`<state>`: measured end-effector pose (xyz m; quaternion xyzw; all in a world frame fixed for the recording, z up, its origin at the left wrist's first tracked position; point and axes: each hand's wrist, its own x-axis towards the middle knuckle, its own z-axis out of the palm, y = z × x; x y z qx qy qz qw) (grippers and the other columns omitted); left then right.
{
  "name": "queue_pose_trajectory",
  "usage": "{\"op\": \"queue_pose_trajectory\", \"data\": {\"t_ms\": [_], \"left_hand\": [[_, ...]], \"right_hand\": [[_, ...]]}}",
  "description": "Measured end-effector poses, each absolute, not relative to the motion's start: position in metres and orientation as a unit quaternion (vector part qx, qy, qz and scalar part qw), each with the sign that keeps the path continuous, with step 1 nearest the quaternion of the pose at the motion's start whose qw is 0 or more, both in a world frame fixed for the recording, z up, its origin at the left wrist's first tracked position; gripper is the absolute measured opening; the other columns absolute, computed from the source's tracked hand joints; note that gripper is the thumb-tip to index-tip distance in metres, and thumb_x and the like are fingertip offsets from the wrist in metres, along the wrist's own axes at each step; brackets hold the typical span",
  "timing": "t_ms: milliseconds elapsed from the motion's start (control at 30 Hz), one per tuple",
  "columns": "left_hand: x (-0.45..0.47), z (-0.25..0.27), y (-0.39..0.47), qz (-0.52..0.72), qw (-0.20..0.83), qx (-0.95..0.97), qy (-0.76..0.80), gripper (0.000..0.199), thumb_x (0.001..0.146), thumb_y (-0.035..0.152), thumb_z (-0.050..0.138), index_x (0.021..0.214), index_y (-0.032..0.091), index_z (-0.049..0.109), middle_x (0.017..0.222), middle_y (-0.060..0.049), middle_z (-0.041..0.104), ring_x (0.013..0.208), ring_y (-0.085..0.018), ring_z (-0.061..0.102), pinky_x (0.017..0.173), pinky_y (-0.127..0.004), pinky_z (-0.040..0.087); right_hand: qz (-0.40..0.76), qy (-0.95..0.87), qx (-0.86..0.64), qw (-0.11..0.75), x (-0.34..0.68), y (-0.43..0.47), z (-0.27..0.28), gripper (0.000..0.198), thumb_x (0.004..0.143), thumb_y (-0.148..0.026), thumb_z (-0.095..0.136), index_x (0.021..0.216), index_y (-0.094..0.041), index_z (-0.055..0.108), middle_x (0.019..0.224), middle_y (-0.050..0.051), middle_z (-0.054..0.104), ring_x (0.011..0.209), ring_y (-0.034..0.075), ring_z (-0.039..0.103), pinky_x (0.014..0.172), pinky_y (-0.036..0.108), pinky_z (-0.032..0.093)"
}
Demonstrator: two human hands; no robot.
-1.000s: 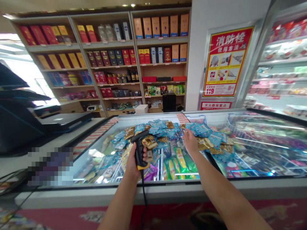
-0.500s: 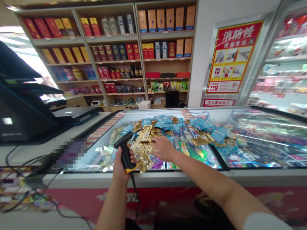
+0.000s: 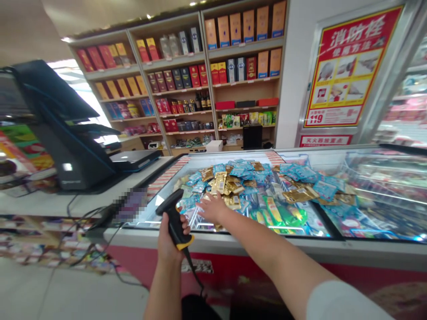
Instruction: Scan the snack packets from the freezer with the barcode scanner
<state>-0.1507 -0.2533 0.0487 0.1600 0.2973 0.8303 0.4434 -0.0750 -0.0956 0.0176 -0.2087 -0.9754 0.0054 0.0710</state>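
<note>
My left hand (image 3: 172, 235) is wrapped around the grip of a black and yellow barcode scanner (image 3: 174, 222), held upright at the freezer's front edge with its cord hanging down. To its right, my right hand (image 3: 213, 209) reaches over the freezer's glass top with the fingers spread. Just beyond those fingers lies a heap of gold foil packets (image 3: 220, 181), partly covered by the hand. Blue packets (image 3: 245, 169) are piled behind and around the gold ones. Another group of blue and gold packets (image 3: 302, 193) is spread further right on the glass.
The chest freezer (image 3: 150, 242) has a glass top, with bagged goods (image 3: 282, 213) visible beneath it. A black checkout terminal (image 3: 73, 151) stands on the counter (image 3: 90, 202) at left, with loose cables (image 3: 80, 222) below. Shelves (image 3: 242, 91) of boxed goods line the back wall.
The view has swung left. My right hand has moved closer to the scanner, and the gold packets that lay beside the scanner at the front edge no longer show there.
</note>
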Motion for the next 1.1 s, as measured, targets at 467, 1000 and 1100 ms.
{"op": "queue_pose_trajectory", "data": {"t_ms": [467,1000,1100], "left_hand": [[-0.134,0.029,-0.24,0.806,0.475,0.152,0.32,0.032,0.078,0.043,0.059,0.091,0.014,0.06,0.066,0.0,0.054,0.05,-0.007,0.048,0.039,-0.015,0.04],[-0.083,0.045,-0.192,0.723,0.521,0.257,0.372,0.031,0.08,0.041,0.059,0.09,0.012,0.064,0.059,-0.001,0.058,0.063,-0.014,0.061,0.068,-0.025,0.054],[-0.076,0.052,-0.168,0.7,0.548,0.279,0.362,0.029,0.08,0.04,0.058,0.087,0.012,0.063,0.059,-0.002,0.058,0.059,-0.013,0.059,0.067,-0.025,0.053]], "right_hand": [[-0.05,-0.975,-0.185,0.115,0.023,-0.04,0.021,0.039,0.094,-0.045,0.03,0.126,-0.036,0.051,0.136,-0.001,0.049,0.131,0.022,0.033,0.105,0.06,0.014],[-0.058,-0.967,-0.216,0.125,0.09,-0.021,0.035,0.028,0.092,-0.028,0.042,0.111,-0.029,0.062,0.124,0.001,0.059,0.121,0.019,0.045,0.1,0.046,0.029],[-0.042,-0.953,-0.239,0.18,0.123,-0.022,0.039,0.03,0.091,-0.024,0.042,0.113,-0.027,0.061,0.121,0.003,0.061,0.115,0.017,0.05,0.1,0.04,0.031]]}}
